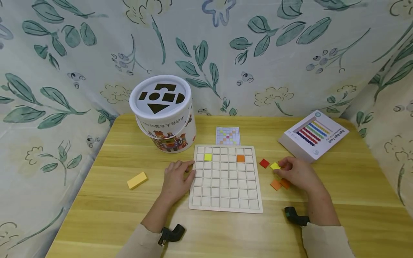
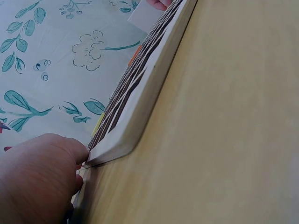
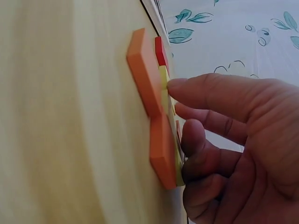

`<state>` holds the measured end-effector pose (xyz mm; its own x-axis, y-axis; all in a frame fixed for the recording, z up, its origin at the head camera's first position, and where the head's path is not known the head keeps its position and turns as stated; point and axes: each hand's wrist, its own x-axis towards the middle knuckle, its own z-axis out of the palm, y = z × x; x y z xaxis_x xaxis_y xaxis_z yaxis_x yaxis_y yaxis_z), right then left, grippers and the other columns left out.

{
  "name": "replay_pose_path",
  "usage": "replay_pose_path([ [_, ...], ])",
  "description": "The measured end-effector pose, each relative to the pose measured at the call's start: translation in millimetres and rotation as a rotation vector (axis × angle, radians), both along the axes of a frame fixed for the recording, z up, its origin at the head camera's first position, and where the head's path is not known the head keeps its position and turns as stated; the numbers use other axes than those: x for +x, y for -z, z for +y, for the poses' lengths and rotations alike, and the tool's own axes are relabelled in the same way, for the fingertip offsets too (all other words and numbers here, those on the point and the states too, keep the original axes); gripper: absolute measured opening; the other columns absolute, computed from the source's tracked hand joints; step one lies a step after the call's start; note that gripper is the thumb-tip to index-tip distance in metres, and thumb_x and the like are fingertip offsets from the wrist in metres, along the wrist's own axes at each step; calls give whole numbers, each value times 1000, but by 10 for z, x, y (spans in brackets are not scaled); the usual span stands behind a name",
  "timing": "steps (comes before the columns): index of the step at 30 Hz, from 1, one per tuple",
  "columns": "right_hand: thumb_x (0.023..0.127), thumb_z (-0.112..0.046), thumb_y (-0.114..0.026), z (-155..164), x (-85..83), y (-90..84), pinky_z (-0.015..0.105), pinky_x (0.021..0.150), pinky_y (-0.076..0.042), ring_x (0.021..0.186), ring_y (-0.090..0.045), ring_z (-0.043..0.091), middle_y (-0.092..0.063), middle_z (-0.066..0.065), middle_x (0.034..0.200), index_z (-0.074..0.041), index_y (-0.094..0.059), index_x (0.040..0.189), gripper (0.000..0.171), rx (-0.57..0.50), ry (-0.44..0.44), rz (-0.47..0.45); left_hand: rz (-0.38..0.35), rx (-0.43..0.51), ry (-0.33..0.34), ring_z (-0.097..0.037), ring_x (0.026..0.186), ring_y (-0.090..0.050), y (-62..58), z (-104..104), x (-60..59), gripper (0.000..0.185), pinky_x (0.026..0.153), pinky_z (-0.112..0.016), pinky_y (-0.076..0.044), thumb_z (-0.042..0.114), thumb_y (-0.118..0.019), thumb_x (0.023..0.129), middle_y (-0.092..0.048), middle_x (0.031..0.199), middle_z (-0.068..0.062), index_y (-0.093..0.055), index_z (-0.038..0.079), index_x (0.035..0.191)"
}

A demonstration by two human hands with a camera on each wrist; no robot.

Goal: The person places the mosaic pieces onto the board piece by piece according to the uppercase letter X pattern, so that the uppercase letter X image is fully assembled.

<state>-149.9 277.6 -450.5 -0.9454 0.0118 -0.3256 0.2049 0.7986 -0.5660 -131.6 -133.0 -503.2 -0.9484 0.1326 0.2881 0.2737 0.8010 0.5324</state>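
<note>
Pinching a yellow tile (image 1: 275,166) on the table just right of the grid board (image 1: 224,200), right hand (image 1: 298,174) is nearer; left hand (image 1: 176,178), fingers relaxed, rests at board's left edge.

Bucket: a white round cardboard tub (image 1: 164,114) with black shape cut-outs in its lid stands at the back left of the counter (image 1: 96,215).
Block: a yellow rectangular wooden block (image 1: 137,180) lies alone near the left edge, well apart from the tub.
Box: a flat white box printed with rows of coloured beads (image 1: 313,135) sits at the back right.
Backdrop: pale cloth with green leaf print (image 1: 48,71) hangs behind and at both sides.
</note>
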Motion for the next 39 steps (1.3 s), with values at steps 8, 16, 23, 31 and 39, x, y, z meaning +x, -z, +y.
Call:
replay_pose_path([
  [8,93,-33,-73,-52,-7,9,30,67,-47,84,-55,23,-59,12,99,-8,-63,125,42,-10,-8,-17,3,-6,3,-23,93,-56,16,-1,-5,34,83,-39,-36,28,-69,96,-70,97,-1,-71,17,128],
  [16,91,-34,-74,-53,0,4,31,65,-44,81,-54,23,-58,11,96,-6,-62,124,44,11,-2,-23,-6,-11,-1,-23,93,-55,4,4,-1,34,82,-39,-36,28,-68,96,-69,97,-1,-70,18,129],
  [23,92,-34,-74,-51,9,-14,31,63,-43,79,-53,23,-57,11,95,-6,-62,124,44,19,-8,-30,-10,-8,-1,-22,93,-55,11,1,-1,34,83,-39,-36,28,-68,96,-69,98,-1,-70,18,129],
  [31,92,-33,-74,-167,11,-105,30,68,-48,84,-56,22,-61,11,101,-7,-63,124,43,15,-14,-15,-22,-11,-4,-22,93,-54,7,-1,4,35,82,-38,-35,29,-68,97,-68,98,-1,-70,18,130],
  [39,92,-34,-75,-562,12,-220,30,67,-46,83,-55,21,-62,6,95,-12,-67,116,34,4,-115,37,-7,-19,-4,-22,93,-55,17,-2,-1,35,82,-37,-36,29,-69,96,-69,98,0,-70,18,129],
])
